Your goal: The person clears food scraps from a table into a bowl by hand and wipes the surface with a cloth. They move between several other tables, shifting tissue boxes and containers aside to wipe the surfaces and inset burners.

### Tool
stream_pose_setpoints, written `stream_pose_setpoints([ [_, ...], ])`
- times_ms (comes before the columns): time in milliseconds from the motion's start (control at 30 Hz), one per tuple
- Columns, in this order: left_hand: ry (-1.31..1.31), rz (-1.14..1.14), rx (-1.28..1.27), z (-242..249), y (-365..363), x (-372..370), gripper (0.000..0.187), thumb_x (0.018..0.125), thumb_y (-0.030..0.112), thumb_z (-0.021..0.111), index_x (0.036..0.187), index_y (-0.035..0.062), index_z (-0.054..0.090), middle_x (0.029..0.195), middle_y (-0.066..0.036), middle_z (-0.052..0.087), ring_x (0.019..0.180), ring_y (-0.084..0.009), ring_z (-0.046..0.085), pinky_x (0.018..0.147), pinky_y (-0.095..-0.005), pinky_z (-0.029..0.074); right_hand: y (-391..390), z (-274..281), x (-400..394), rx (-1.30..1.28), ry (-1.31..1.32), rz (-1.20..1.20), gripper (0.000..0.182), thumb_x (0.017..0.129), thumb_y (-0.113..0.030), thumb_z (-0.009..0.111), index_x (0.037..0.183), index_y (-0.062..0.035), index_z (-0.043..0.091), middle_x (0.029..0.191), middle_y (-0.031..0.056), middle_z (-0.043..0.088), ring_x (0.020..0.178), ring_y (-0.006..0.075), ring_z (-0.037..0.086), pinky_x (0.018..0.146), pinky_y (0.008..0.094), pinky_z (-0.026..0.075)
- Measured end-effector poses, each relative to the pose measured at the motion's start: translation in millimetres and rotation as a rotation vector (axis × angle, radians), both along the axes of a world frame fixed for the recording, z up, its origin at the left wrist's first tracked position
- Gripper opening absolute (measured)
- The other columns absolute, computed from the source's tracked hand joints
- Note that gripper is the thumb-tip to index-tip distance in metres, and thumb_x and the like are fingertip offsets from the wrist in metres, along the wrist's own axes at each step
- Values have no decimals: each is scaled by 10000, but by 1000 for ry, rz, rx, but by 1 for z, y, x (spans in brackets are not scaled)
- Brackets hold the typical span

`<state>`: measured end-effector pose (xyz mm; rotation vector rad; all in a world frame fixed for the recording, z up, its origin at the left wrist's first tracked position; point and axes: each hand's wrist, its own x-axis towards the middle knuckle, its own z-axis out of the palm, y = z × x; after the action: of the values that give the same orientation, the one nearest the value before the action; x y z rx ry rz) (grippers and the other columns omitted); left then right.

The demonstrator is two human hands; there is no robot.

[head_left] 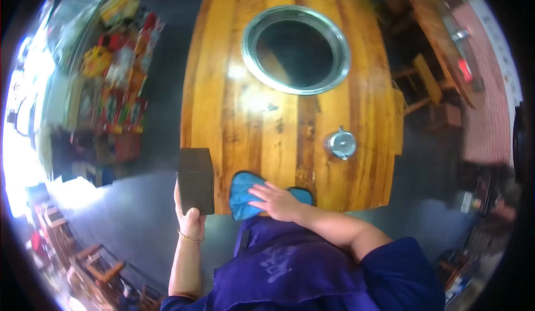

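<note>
My left hand [190, 223] is closed on a dark box [196, 180] at the left front corner of the wooden table [267, 127]. Its thumb lies over the box's near end, and the other fingers are mostly hidden. My right hand [277, 202] lies spread on a blue cloth [243, 194] at the table's front edge, palm down. The cloth shows on both sides of this hand. A small metal pot with a lid [342, 144] stands on the table to the right, apart from both hands.
A round metal-rimmed opening [249, 64] is set in the table's far half. Colourful packages [122, 110] stand at the left. A wooden chair [426, 79] and another table [440, 38] are on the right. Wooden stools [100, 266] show at the lower left.
</note>
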<state>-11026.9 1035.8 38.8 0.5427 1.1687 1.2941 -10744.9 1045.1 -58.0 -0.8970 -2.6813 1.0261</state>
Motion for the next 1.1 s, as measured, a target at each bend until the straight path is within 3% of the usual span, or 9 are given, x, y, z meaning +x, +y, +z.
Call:
stream_pose_setpoints([
  [100,221,-162,4,-19,44,14,1027,680,147,796,1539,50,241,1396,-137,478,1244,-271,531,1043,-383,449,-11,15,96,73,-148,-353,544,816,-90,616,1353,-160,571,1491,168,417,1419,348,353,1163,517,285],
  [267,758,-503,260,-69,105,74,1118,534,112,838,1515,52,304,1410,-194,442,1257,-300,522,1054,-380,440,-51,22,208,101,-391,-1057,573,802,-53,594,1369,-119,546,1468,211,429,1388,402,375,1132,548,309],
  [300,1033,-575,366,-76,115,86,1140,513,133,866,1510,63,318,1417,-207,431,1263,-316,517,1047,-380,450,-51,19,216,119,-403,-1045,556,812,-62,584,1364,-121,553,1470,214,431,1388,407,377,1132,549,308],
  [500,1320,-680,380,-86,160,169,1308,485,237,931,1566,172,198,1573,-263,226,1383,-382,402,1045,-405,466,31,-3,248,189,-420,-804,576,872,-99,535,1443,-152,481,1554,169,354,1453,352,303,1172,530,241],
  [733,1261,-472,229,-73,69,174,1269,602,176,878,1575,89,68,1445,-286,448,1316,-389,484,1052,-439,432,104,-9,320,172,-370,-1166,590,911,-121,494,1492,-177,408,1578,147,319,1473,298,273,1185,541,184],
  [867,1204,-300,313,-89,-41,175,743,749,72,769,1425,39,463,1158,-180,643,1091,-266,628,921,-384,507,105,-9,364,153,-348,-1263,585,927,-156,484,1503,-179,384,1591,148,293,1491,295,227,1196,534,141],
  [933,1322,-355,219,-53,-90,204,265,910,211,692,1083,11,678,922,-117,707,839,-243,647,807,-374,528,88,-4,374,89,-340,-1303,583,928,-161,484,1502,-180,384,1594,152,283,1492,296,222,1198,533,137],
  [1000,1190,-222,-108,-62,-138,222,216,918,227,688,957,14,693,884,-86,700,770,-194,624,743,-333,524,61,-5,384,63,-282,-1339,596,909,-153,517,1492,-170,396,1588,175,281,1490,320,220,1198,531,139],
  [1100,926,-253,-138,-105,-180,236,355,793,77,743,1134,5,675,922,-117,702,897,-242,687,815,-358,542,-7,-12,399,158,-242,-1292,600,858,-117,568,1447,-138,455,1534,215,337,1444,377,279,1148,550,238],
])
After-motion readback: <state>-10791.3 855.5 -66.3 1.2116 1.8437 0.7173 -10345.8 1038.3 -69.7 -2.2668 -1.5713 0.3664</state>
